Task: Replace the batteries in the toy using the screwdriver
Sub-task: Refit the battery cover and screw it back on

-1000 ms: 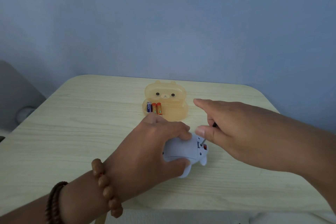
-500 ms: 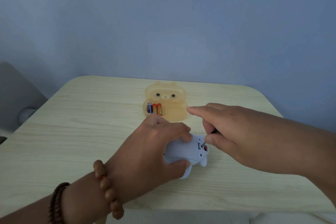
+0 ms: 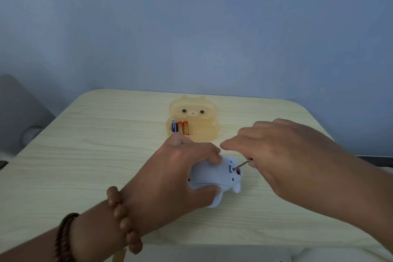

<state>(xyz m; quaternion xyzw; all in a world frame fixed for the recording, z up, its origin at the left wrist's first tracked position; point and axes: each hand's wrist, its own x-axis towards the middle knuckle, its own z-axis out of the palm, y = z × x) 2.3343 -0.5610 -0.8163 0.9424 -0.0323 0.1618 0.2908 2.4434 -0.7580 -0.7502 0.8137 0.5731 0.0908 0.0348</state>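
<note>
Right now the little blue toy (image 3: 209, 176) lies on the pale wood table (image 3: 85, 166), a bit below the middle of the frame. The left hand (image 3: 170, 176) is wrapped over it, fingers pressed on the top side and thumb (image 3: 204, 192) on the near side, so its grip is closed on the toy. The right hand (image 3: 282, 155) comes in from the right side of the frame. Its grip is curled around the screwdriver (image 3: 242, 164); only the thin metal shaft shows, and the handle is hidden inside the hand. The tip sits at a small hole in the end of the toy, next to a red spot (image 3: 238, 172).

My guess is that the toy is light, hard plastic, smooth and a bit slippery. It would spin or slide if it were not held down, so a hold around its round body, away from the screw, looks best. The screw is likely tiny and easy to lose or strip, so a soft, straight push seems smart.

Higher up, near the middle of the frame, an open orange bear-shaped case (image 3: 194, 121) sits apart from the hands. Three batteries (image 3: 180, 127) lie side by side in its left part.
</note>
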